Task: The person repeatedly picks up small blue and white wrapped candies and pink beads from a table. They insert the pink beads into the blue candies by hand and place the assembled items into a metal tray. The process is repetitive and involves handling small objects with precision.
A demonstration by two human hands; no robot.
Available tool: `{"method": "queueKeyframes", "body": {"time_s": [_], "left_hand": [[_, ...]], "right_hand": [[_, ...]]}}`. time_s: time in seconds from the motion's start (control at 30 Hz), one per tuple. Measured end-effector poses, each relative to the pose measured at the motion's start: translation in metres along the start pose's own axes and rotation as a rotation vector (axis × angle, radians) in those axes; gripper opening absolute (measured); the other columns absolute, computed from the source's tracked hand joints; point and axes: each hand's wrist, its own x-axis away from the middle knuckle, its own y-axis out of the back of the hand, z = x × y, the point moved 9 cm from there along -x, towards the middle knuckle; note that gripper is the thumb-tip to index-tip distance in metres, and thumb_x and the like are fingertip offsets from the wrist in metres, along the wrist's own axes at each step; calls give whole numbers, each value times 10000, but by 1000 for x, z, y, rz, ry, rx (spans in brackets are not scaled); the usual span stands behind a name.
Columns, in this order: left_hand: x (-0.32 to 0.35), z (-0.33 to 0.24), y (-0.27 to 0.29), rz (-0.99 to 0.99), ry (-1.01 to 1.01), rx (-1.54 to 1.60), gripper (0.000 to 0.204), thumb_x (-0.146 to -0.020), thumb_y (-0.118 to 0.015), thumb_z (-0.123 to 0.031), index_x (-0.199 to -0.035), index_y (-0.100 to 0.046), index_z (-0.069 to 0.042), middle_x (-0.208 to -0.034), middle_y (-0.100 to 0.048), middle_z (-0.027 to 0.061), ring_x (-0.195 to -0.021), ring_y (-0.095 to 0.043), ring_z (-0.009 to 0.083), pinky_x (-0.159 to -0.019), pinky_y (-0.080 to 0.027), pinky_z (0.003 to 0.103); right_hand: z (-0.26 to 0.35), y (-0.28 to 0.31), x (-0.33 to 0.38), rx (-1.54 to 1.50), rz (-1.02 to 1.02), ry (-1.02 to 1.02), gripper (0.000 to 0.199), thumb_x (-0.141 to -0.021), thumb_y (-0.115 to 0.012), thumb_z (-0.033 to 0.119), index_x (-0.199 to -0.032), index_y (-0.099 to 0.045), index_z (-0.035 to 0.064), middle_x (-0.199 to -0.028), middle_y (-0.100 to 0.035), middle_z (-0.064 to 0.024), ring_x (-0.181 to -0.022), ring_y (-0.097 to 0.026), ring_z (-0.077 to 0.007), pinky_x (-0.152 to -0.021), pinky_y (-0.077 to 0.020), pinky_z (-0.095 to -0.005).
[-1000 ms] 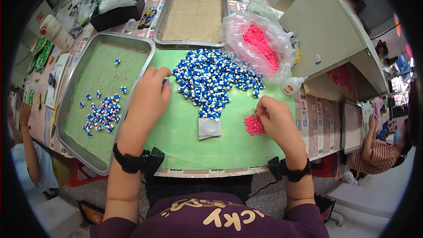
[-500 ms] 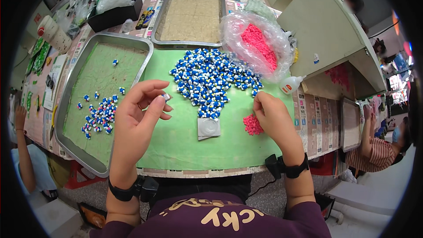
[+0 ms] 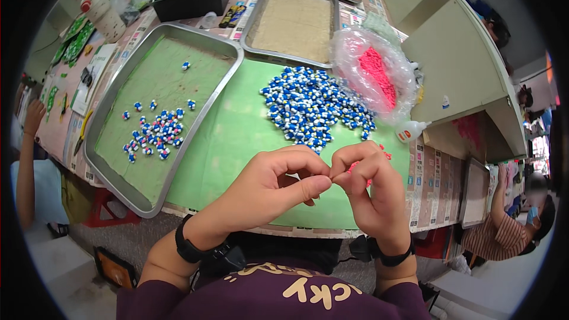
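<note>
Head view: left hand [image 3: 267,185] and right hand [image 3: 379,194] meet, fingers bent, tips together; what they pinch, if anything, is hidden. Blue-white pieces [image 3: 311,104] lie heaped beyond, pink bits [image 3: 386,153] behind the right hand. Steady wrists, light pressure should help.

Your left hand [image 3: 269,186] and right hand [image 3: 379,192] meet at the fingertips, near the heap of blue-and-white pieces [image 3: 311,104].

A purple short-sleeved shirt [image 3: 207,301] bears cream lettering [image 3: 299,290]; black wristbands [image 3: 187,242] carry boxy black modules [image 3: 231,258].
</note>
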Motion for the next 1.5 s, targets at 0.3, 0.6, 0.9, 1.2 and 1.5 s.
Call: {"method": "queueKeyframes", "body": {"time_s": [0.3,0.6,0.9,1.2,1.5], "left_hand": [[3,-6,12,-18,-75,-48,77,-901,-660,-25,-951,-689,26,-947,-620,72,-786,-599,116,-638,-527,244],[5,-15,41,-224,-118,-235,158,-891,-631,30,-1037,-686,9,-1039,-606,80,-903,-607,129,-746,-532,239],[28,-11,71,-393,-124,-159,295,-866,-615,83,-1153,-646,24,-1105,-598,74,-941,-574,117,-810,-545,256],[34,-10,81,-448,-187,-104,257,-869,-649,51,-1126,-644,42,-1103,-629,87,-960,-613,140,-856,-538,286],[23,3,64,-340,-166,104,241,-847,-659,89,-1079,-607,48,-1065,-653,117,-972,-666,192,-859,-551,295]], "right_hand": [[-3,-4,1,-158,-66,-62,273,-851,-664,-84,-812,-433,56,-947,-634,-135,-817,-620,-173,-689,-489,-273],[-26,-13,-11,-97,2,-157,247,-834,-605,-124,-798,-424,41,-849,-599,-109,-757,-588,-209,-693,-471,-306],[-60,-41,-14,293,344,-201,247,-743,-585,-134,-779,-415,41,-803,-600,-92,-755,-584,-274,-704,-422,-357],[-55,-44,-16,340,381,-248,233,-766,-610,-92,-794,-428,50,-799,-602,-82,-754,-579,-269,-756,-402,-345],[-34,-26,-16,97,141,-221,237,-803,-619,-95,-845,-449,65,-820,-606,-65,-763,-575,-226,-760,-406,-343]]}}
